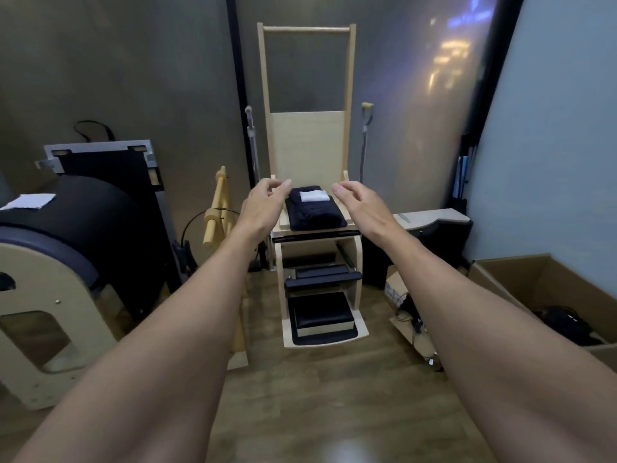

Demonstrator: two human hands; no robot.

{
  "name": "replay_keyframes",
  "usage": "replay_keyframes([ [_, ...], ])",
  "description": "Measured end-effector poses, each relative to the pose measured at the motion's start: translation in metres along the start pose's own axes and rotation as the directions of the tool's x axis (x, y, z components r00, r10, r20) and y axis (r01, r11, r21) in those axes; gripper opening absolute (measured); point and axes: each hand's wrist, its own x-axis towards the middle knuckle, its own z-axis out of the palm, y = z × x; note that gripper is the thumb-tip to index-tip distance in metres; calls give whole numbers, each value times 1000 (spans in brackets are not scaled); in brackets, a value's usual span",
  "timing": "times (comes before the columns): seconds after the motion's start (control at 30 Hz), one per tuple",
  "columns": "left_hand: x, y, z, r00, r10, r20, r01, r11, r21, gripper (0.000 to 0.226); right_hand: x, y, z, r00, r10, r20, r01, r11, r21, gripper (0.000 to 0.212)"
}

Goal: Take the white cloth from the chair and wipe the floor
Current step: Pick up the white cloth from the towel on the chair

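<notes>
- Reaching is the step in hand here, I'd say. Nearest the camera is bare wood floor (334, 412), and no wiping has started on it yet.
- Both forearms stretch out over the floor toward the chair, roughly parallel.
- The left hand (263, 200) and right hand (360, 200) hover at seat height, one on each side of the target. The fingers are loosely curled and neither hand holds anything or touches the cloth.
- The white cloth (313, 196) sits between the two hands. It's folded small and lies on the far end of a dark pad (314, 215) on the seat of the chair (307, 145).
- My tip for doing this well: one hand is plenty. Come down from above and pinch only the white layer, so the dark pad doesn't come up with it. Keep it folded for a decent wiping face.
- Don't mix it up with the other white cloth (28, 201), well off to the left on the black barrel (83, 208). The task says the one on the chair.
- Count:
  - two hands, both empty
  - two white cloths, one on the chair and one on the barrel
  - one dark pad
  - one chair
  - one barrel
  - one cardboard box (534, 272) on the right
- Farthest back, two thin poles stand beside the chair back, a left pole (251, 142) and a right pole (365, 135).
</notes>
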Motion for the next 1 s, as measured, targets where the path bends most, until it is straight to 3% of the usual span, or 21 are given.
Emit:
replay_keyframes([
  [0.53, 275, -93, 103, 993, -116, 27, 117, 993, -19, 44, 268, 124, 47, 994, 96, 44, -94, 995, -43, 52],
  [0.73, 387, -143, 122, 980, -156, 121, 161, 987, -27, 32, 367, 167, 80, 987, 159, 19, -158, 986, -45, 44],
  [1.0, 526, -198, 154, 966, -207, 156, 214, 977, -25, 44, 497, 223, 119, 975, 222, -1, -222, 974, -49, 48],
])
